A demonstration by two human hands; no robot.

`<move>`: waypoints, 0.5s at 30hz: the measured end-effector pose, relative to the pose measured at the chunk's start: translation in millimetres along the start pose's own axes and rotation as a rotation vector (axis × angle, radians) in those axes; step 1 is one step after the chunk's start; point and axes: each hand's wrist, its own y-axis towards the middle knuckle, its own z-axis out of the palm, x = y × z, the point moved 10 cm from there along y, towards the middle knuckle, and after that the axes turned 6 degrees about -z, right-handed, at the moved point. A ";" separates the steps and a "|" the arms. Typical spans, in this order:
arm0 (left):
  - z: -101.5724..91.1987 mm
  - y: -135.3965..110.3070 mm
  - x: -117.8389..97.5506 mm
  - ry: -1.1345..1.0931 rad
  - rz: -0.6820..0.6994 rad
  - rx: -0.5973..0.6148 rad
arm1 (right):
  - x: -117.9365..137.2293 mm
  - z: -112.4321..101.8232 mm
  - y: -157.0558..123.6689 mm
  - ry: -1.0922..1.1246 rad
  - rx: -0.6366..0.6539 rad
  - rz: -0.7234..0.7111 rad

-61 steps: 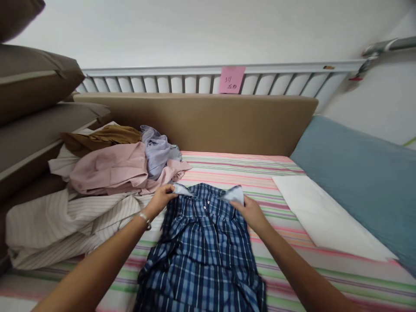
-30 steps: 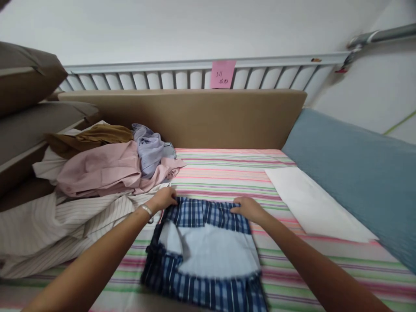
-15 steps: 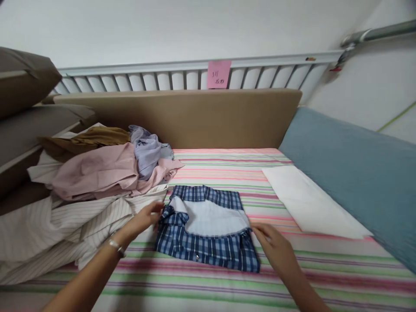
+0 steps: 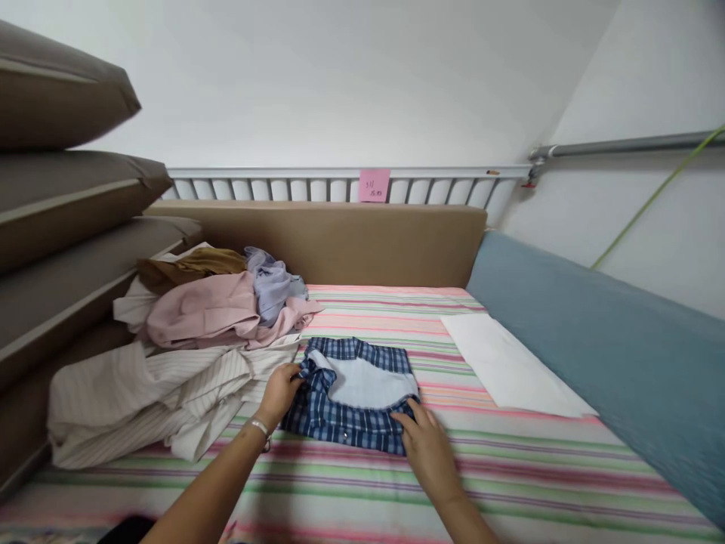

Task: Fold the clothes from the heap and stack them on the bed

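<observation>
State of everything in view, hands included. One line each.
plaid garment: folded, pale lining showing
left hand: pinching its left edge
right hand: touching its lower right edge, grip unclear
cream striped garment: unfolded, rumpled
pink garment: bunched up
brown garment: crumpled
lavender garment: crumpled
white sheet: lying on striped bedding
striped bedding: spread out
pink note: upright, handwritten
brown cushions: stacked

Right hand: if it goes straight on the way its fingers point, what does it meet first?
The blue plaid garment: the right hand points up and left in the picture, and seems to be touching its right edge, though exact contact is hard to judge.
</observation>
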 end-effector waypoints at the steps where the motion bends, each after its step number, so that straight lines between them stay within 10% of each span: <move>1: -5.9 -4.3 -1.2 -0.004 0.009 -0.019 | 1.5 -3.5 -0.1 -0.002 -0.021 -0.025; 15: -55.8 -113.0 15.0 -0.385 -0.039 -0.058 | 35.2 -61.2 -83.1 0.223 -0.141 -0.231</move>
